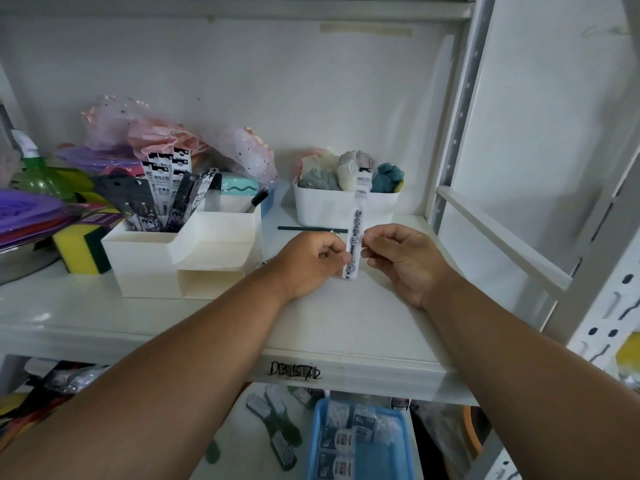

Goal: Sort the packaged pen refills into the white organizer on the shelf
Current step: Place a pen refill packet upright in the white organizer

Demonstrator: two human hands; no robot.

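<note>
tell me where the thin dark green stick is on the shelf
In the head view the thin dark green stick lies flat on the shelf, just in front of the white bin of cloths and right of the white organizer, beyond the left hand.

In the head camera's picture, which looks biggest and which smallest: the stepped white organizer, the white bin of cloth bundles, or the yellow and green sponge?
1. Stepped white organizer, largest.
2. White bin of cloth bundles.
3. Yellow and green sponge, smallest, though partly hidden behind the organizer.
The bin stands farther back, so its true size may be closer to the organizer's.
</note>
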